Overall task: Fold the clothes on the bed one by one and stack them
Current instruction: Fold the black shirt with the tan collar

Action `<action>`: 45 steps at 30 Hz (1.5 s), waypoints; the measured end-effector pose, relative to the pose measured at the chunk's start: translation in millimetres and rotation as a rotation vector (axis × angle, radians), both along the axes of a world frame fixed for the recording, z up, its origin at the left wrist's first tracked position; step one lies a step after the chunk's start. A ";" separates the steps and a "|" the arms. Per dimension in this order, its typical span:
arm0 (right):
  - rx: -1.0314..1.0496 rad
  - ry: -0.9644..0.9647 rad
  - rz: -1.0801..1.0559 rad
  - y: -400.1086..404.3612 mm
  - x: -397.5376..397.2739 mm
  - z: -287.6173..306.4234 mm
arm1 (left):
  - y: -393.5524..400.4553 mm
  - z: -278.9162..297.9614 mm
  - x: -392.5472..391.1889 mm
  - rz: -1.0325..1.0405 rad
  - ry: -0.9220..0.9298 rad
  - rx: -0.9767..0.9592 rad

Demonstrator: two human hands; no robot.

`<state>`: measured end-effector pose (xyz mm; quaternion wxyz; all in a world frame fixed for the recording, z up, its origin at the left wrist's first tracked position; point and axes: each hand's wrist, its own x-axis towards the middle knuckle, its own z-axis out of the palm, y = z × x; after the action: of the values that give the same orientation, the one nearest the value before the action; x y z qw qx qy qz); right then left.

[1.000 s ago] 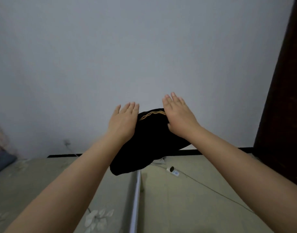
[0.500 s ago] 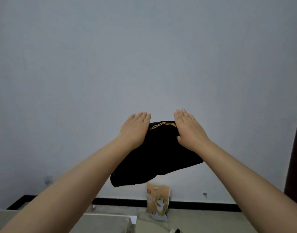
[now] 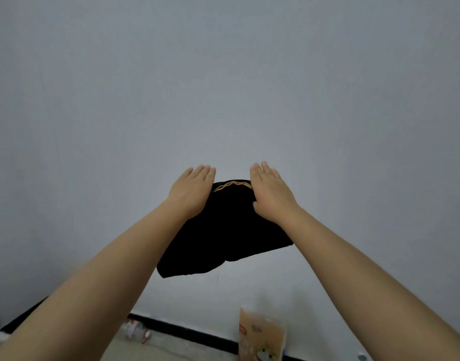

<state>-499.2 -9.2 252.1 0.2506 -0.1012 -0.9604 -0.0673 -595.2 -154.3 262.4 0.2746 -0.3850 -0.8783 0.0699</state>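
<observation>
Up in front of the pale wall [image 3: 223,74], the left hand [image 3: 191,195] lies with fingers straight on the left edge of the folded black garment [image 3: 223,230], which is held in the air. To the garment's right, the right hand [image 3: 272,195] does likewise, thumb tucked against the cloth. Below the garment, a printed bag [image 3: 260,334] leans against the wall.
</observation>
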 end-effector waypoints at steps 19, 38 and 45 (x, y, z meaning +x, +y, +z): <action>-0.004 -0.108 0.309 111.9 -381.3 -38.8 | 90.6 -49.2 -344.9 0.313 -0.080 -0.007; 0.042 -0.356 0.833 -40.6 -763.0 -137.8 | -53.2 -156.6 -628.9 0.963 -0.356 0.039; 0.012 -0.556 1.034 -122.4 -846.5 -193.9 | -121.3 -207.5 -673.1 1.148 -0.524 0.072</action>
<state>-1345.7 -131.6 58.1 -0.0100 0.4034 -0.9143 0.0343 -1268.4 -275.7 54.8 -0.0180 0.1529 -0.9848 0.0799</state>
